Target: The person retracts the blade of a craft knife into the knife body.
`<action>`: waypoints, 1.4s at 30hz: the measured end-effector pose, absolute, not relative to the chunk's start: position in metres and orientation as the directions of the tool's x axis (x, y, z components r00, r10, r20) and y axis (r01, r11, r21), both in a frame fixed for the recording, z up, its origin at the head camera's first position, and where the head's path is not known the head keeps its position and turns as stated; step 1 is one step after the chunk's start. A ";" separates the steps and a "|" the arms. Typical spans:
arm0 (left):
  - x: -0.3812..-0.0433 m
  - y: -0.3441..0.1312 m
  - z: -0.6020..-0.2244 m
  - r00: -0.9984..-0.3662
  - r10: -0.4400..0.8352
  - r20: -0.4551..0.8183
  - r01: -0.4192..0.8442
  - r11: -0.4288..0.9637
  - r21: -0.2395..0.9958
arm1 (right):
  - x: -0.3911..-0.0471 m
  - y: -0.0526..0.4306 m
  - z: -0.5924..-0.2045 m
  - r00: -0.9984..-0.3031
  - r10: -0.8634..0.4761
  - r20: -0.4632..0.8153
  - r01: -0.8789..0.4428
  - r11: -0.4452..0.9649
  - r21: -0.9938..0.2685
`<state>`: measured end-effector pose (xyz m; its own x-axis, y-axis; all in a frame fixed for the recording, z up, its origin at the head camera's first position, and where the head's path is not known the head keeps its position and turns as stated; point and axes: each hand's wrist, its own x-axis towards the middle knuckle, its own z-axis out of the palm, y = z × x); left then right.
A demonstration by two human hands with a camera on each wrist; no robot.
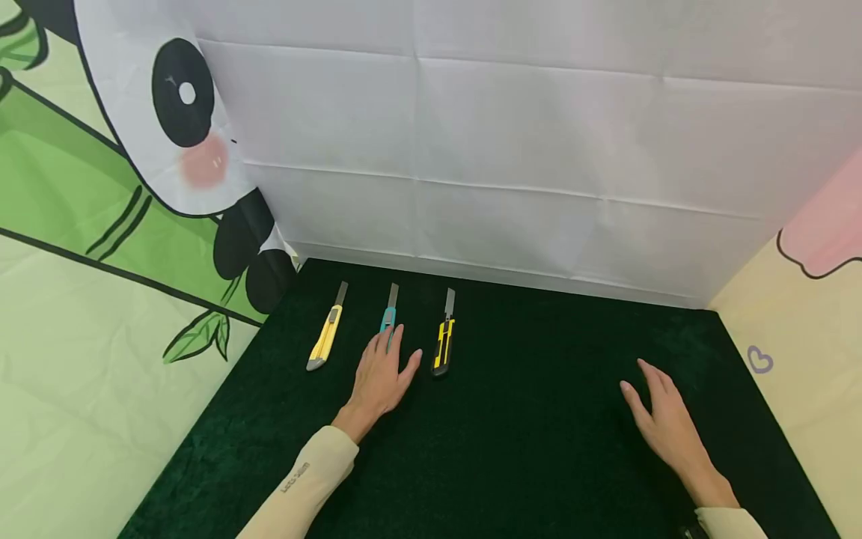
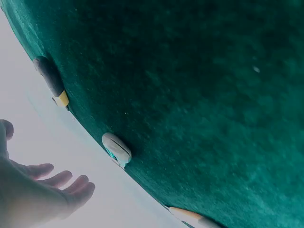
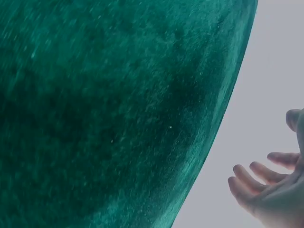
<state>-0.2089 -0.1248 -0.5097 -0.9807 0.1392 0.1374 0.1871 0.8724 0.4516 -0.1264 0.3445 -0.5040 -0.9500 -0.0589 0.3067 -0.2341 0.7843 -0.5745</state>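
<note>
Three utility knives lie in a row toward the back left of the table, their blades out and pointing to the back. The yellow utility knife (image 1: 325, 337) is leftmost, the teal utility knife (image 1: 388, 318) is in the middle, and the black-and-yellow utility knife (image 1: 443, 346) is on the right. My left hand (image 1: 380, 378) overlaps the lower part of the teal one in the head view, fingers loosely extended. In the left wrist view a gap shows between those fingers and the teal knife's grey end (image 2: 117, 148). My right hand (image 1: 670, 430) hovers over the right side, relaxed and holding nothing.
A dark green cloth (image 1: 525, 419) covers the table. White sheeting (image 1: 505, 150) rises behind its back edge. A printed panda curtain (image 1: 135, 299) hangs at the left, and a cream one (image 1: 808, 359) with a heart stands at the right.
</note>
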 end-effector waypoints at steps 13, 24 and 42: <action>-0.223 -0.115 -0.513 -0.987 0.060 0.148 0.136 0.802 0.582 | -0.140 0.334 -0.510 -0.942 0.002 0.335 -0.222 0.747 -0.626; -0.236 -0.091 -0.515 -0.992 -0.013 0.128 0.080 0.719 0.691 | -0.158 0.341 -0.515 -0.958 0.031 0.284 -0.184 0.694 -0.696; -0.234 -0.065 -0.523 -0.999 -0.033 0.032 0.007 0.572 0.821 | -0.137 0.344 -0.518 -0.979 0.070 0.189 -0.098 0.655 -0.749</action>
<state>-0.2342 -0.0654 -0.5229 -0.9989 -0.0330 0.0320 0.0074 0.5716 0.8205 -0.1372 0.3440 -0.5177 -0.9794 0.0701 0.1892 -0.0978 0.6551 -0.7492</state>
